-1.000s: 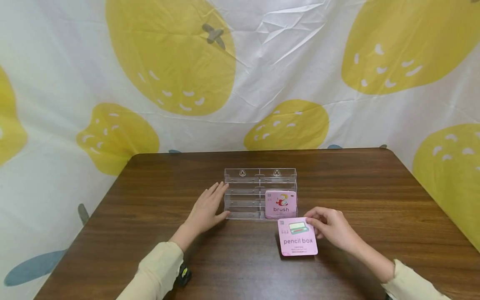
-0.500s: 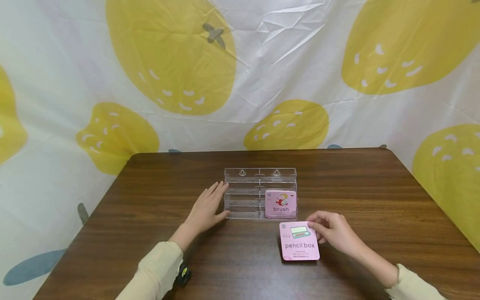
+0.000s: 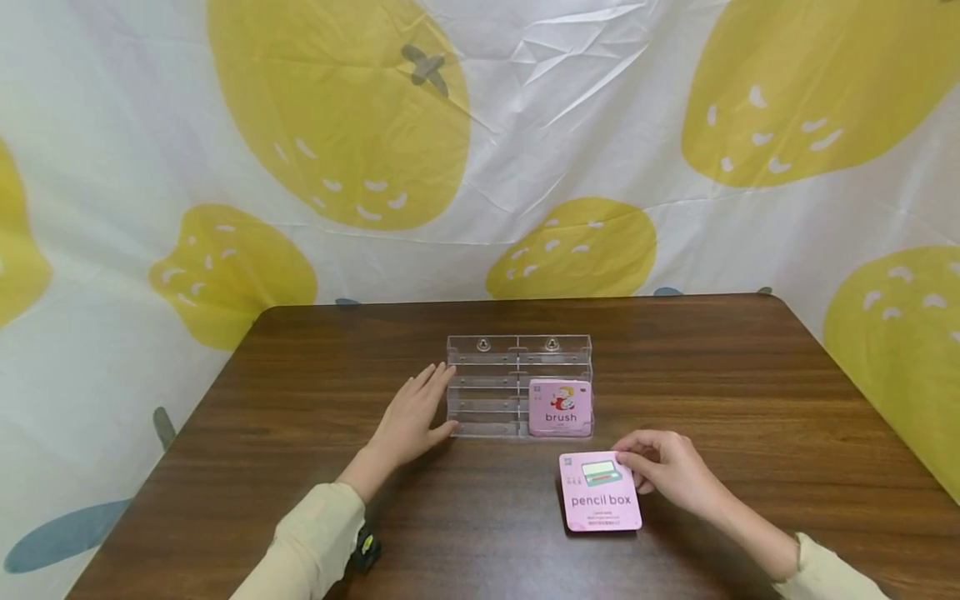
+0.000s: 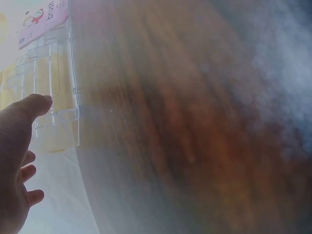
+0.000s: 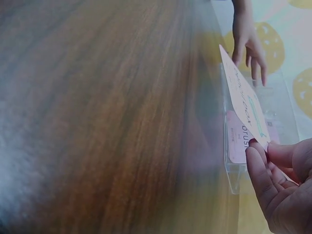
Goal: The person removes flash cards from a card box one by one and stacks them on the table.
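Observation:
A clear plastic rack (image 3: 483, 429) with two columns of stepped pockets stands on the table. In its lower right pocket sits a pink card marked "brush" (image 3: 561, 408). My left hand (image 3: 408, 421) rests against the rack's left side with its fingers extended; in the left wrist view the thumb (image 4: 36, 105) lies over the clear plastic. In front of the rack, my right hand (image 3: 671, 471) pinches a pink "pencil box" card (image 3: 600, 496) by its upper right corner. The right wrist view shows this card (image 5: 241, 97) almost edge-on, held between thumb and fingers.
The brown wooden table (image 3: 337, 350) reaches back to a white curtain (image 3: 390, 267) with yellow fruit prints. A small black object (image 3: 366, 550) shows beside the left sleeve (image 3: 311, 533).
My right hand has lowered the "pencil box" card slightly toward the front, away from the rack. The left hand stays at the rack's side.

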Tool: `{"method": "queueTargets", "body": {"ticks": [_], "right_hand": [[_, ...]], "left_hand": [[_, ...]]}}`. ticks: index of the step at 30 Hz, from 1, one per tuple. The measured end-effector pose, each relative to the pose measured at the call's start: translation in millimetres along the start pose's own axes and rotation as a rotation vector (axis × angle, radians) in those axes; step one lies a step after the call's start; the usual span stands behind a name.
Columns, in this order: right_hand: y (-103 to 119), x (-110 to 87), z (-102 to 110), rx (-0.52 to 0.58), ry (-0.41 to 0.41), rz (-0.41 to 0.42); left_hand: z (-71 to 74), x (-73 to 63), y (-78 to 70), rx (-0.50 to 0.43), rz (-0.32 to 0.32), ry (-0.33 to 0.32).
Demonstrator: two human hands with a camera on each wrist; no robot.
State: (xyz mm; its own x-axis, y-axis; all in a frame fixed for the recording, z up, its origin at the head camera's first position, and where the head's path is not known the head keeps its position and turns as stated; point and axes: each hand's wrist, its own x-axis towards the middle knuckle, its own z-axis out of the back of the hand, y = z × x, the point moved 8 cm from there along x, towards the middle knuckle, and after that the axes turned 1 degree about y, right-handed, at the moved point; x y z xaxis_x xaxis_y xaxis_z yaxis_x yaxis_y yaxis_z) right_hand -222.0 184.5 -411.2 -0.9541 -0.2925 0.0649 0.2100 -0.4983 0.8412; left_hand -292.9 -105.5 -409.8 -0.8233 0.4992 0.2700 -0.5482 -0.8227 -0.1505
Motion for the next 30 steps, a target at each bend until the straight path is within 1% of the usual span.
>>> {"method": "queueTargets", "body": {"ticks": [8,12,19,30], "right_hand": [[-2.8,-3.3,-3.3,0.008,0.022,-0.009],[-6.1,-3.6,-6.2,0.037,0.042,-0.018],[-14.5,-4.0,-10.6,0.084,0.065,-0.050],[-16.9,-5.3,-12.2,0.089,0.083,-0.053]], "left_hand": [[1.2,-1.4,0.6,-0.007,0.003,-0.005],[0.7,-2.2,0.6,-0.014,0.008,0.002],[0.3,-1.7,-0.5,-0.003,-0.006,-0.006],[-1.1,-1.4,0.0,-0.009,-0.001,-0.001]]}}
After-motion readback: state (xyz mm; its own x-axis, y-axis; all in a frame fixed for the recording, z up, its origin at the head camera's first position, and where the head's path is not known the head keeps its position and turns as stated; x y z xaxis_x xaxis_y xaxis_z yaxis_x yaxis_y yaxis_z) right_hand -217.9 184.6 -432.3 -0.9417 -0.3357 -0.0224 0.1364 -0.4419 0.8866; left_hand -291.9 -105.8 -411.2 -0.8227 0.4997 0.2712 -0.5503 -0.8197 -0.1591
